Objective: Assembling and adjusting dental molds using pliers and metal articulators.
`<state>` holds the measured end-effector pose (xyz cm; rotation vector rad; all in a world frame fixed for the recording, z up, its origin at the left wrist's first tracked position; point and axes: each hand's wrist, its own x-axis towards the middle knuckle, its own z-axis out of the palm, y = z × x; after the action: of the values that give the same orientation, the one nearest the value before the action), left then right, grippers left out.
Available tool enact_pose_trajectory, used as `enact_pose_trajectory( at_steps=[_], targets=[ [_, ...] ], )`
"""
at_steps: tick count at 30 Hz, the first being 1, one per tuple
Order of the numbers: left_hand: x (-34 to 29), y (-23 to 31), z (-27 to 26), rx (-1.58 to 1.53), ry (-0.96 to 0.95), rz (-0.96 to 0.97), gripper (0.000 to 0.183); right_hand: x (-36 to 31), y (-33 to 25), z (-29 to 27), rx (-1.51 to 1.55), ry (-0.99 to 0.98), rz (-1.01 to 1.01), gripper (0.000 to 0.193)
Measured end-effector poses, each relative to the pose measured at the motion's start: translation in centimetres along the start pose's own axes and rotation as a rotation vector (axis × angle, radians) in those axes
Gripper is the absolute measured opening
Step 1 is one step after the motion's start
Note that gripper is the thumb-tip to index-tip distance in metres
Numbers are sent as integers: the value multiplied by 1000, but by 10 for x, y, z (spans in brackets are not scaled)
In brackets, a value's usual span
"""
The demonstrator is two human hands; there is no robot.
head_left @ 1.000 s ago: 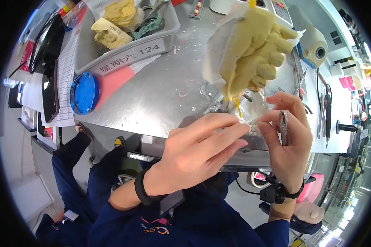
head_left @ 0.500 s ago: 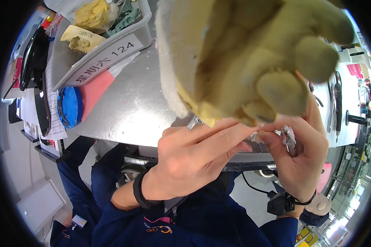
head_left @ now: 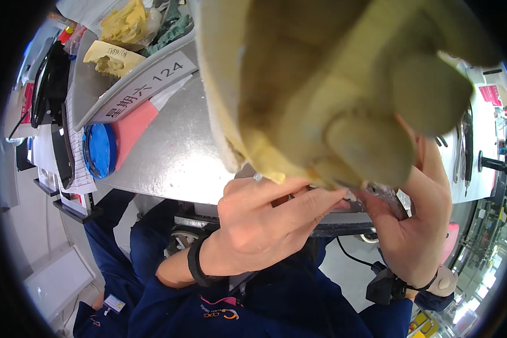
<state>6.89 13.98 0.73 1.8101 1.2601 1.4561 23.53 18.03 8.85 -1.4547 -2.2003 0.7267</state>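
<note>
A large yellow dental cast (head_left: 298, 96) with rounded tooth shapes fills the upper middle, close up and blurred. Its lower edge covers several of my fingertips, and which fingers bear it cannot be seen. My left hand (head_left: 265, 219) is closed, back of the hand up, its thumb and index fingertips together just under the cast. My right hand (head_left: 417, 219) is closed too, with a silvery-grey piece (head_left: 390, 200) between thumb and fingers. One right finger runs up behind the cast. A small clear bit (head_left: 258, 177) shows above my left knuckles.
On the left, a grey bin (head_left: 146, 93) holds yellow and green moulded pieces. A blue round lid (head_left: 100, 151) and a pink sheet (head_left: 135, 132) lie beside it on the metal bench (head_left: 174, 152). Slim tools (head_left: 466, 146) lie on white paper at the right.
The cast has shifted left and looks larger and more tilted. The silvery piece has turned between my right thumb and fingers. Both hands stay in nearly the same place.
</note>
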Motion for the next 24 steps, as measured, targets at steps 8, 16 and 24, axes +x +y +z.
enact_pose_trajectory(
  at_steps=[8,16,24],
  targets=[
    [3,4,-4,56,-47,-12,29,-6,4,5,91,133,-47,25],
    [14,2,-3,156,-66,133,28,-28,26,19,71,173,-67,22],
    [16,0,1,85,-61,152,22,-32,35,32,79,261,-110,24]
  ],
)
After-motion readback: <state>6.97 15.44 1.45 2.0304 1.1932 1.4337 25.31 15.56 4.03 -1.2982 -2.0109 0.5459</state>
